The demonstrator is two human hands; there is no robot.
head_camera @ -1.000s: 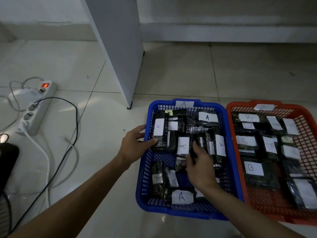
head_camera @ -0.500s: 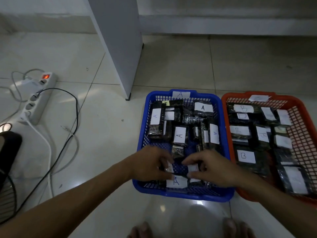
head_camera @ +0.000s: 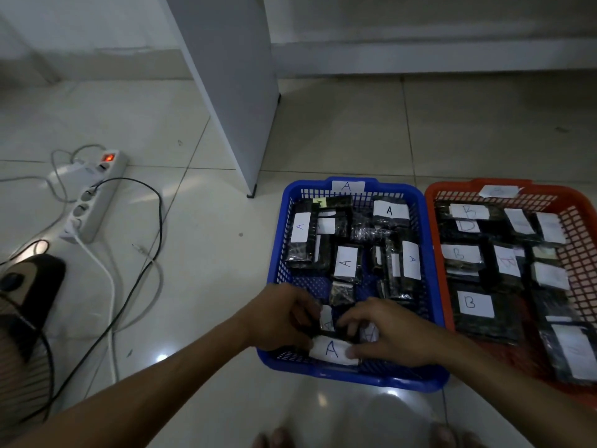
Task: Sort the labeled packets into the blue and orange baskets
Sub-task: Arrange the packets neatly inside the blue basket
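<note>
On the floor at far left a fan (head_camera: 19,321) stands beside a power strip (head_camera: 93,202) with its red switch lit and cables (head_camera: 142,253) trailing across the tiles. A white panel (head_camera: 232,92) rises behind. The left hand (head_camera: 281,321) reaches into the near end of the blue basket (head_camera: 274,263), its grip curled on the left end of a packet (head_camera: 332,350) whose white label reads A. That packet lies flat with its long axis running left to right, parallel to the basket's near rim, the letter upright toward the person. The right hand (head_camera: 387,334) pinches the packet's right end, fingers curled over it. Other A packets (head_camera: 347,263) lie farther back, mostly lengthwise front to back. Just beside, the orange basket (head_camera: 581,221) holds B packets (head_camera: 475,303).
</note>
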